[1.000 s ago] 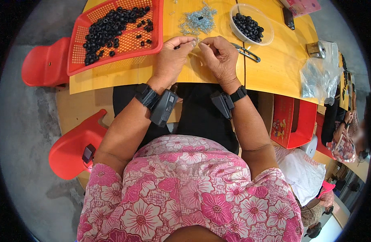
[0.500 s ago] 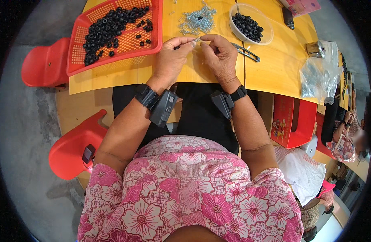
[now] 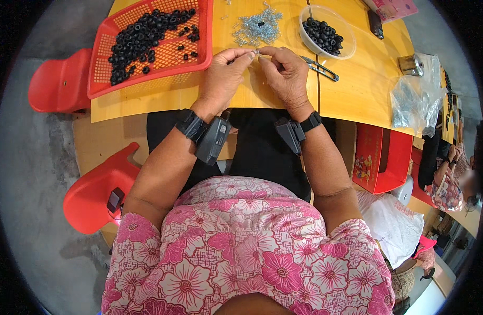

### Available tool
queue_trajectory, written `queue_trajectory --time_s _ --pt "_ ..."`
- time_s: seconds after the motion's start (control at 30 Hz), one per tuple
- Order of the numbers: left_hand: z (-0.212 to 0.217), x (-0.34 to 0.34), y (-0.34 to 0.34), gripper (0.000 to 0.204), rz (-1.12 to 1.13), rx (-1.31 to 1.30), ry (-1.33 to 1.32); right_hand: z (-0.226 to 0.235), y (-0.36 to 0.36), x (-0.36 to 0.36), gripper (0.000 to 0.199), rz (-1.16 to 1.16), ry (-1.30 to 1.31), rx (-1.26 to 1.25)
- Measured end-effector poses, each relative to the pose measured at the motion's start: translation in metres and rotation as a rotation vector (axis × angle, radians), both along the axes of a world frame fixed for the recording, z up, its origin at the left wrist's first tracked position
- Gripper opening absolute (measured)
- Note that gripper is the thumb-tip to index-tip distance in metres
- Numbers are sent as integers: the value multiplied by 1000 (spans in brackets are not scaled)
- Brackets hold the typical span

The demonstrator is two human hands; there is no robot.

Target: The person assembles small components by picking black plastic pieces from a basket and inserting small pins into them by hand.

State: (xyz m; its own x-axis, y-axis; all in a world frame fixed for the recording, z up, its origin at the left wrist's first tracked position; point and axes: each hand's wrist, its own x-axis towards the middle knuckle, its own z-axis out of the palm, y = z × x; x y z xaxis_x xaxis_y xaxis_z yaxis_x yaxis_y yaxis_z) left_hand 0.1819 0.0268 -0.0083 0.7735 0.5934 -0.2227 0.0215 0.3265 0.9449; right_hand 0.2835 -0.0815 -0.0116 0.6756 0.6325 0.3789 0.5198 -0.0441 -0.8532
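Note:
Over the near part of the yellow table, my left hand (image 3: 224,74) pinches a tiny clear piece (image 3: 256,51) between thumb and index finger. My right hand (image 3: 286,74) meets it from the other side, index fingertip at the piece and the other fingers curled; whether it grips anything is too small to make out. Just beyond the fingertips lies a heap of small clear bluish pieces (image 3: 258,29), with a dark bit on top. A red plastic basket (image 3: 147,79) left of my hands holds many black ring-shaped parts (image 3: 139,39). More black parts (image 3: 323,37) fill a round clear tub (image 3: 348,50) at the right.
A dark slim hand tool (image 3: 321,69) lies right of my right hand. Farther right are a black phone-like object (image 3: 375,24), a metal can (image 3: 410,65) and a clear plastic bag (image 3: 417,100). Red chairs (image 3: 102,191) stand at the left. Another person (image 3: 449,184) sits far right.
My right hand has shifted slightly left, its index fingertip now closer to my left fingertips. The left hand, basket and tub look nearly the same.

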Motion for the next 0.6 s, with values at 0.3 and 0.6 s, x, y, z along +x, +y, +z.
queue_trajectory --time_s 0.3,0.6 --pt "0 2 -2 18 25 -3 3 2 -1 -1 16 -20 -23 -31" --pt "-2 0 0 17 10 49 32 1 2 -2 11 -44 -80 14"
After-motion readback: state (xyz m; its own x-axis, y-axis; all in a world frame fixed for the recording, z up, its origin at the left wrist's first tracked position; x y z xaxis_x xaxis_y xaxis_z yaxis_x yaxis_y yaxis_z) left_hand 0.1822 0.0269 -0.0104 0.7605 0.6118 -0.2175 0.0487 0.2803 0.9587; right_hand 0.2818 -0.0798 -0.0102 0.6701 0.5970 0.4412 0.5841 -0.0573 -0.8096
